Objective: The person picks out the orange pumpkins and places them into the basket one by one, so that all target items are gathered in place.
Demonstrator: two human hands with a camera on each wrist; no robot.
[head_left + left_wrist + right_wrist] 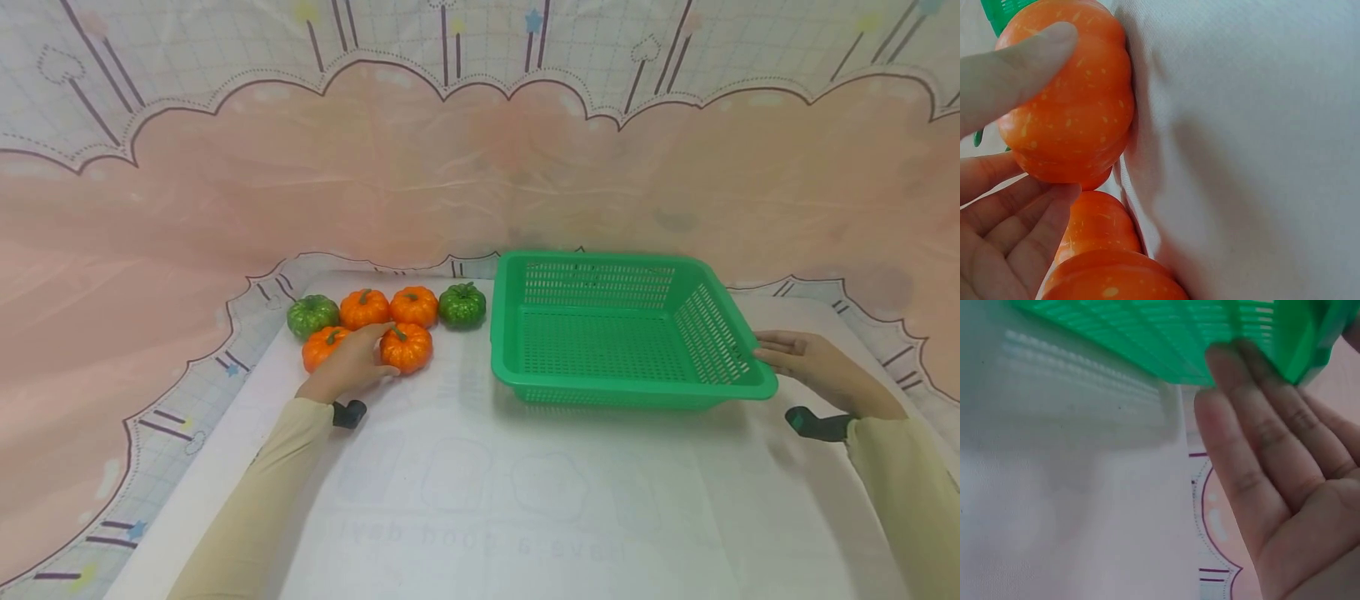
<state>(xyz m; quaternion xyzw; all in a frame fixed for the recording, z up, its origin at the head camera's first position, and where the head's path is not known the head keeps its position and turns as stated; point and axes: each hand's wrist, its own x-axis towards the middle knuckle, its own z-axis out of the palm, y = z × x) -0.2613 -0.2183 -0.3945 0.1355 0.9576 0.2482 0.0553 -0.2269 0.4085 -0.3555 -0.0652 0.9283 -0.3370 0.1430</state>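
My left hand (pixel 351 364) is around a small orange pumpkin (pixel 407 348) with a green stem. In the left wrist view, the thumb (pixel 1035 59) lies across that pumpkin's side, while the other fingers bend against its opposite side. Another orange pumpkin (pixel 321 348) is partly hidden behind this hand. At the right, my right hand (pixel 817 367) touches the right end of a green plastic basket (pixel 637 392). Its fingers (pixel 1266 434) are nearly straight against the basket's outer wall in the right wrist view; the thumb is mostly out of that view.
Behind the left hand stand two more orange pumpkins (pixel 364 308), with a green pumpkin (pixel 312 316) at the left and another green pumpkin (pixel 462 305) beside the basket. A white cloth (pixel 480 517) covers the table. A patterned pink curtain (pixel 420 183) hangs behind.
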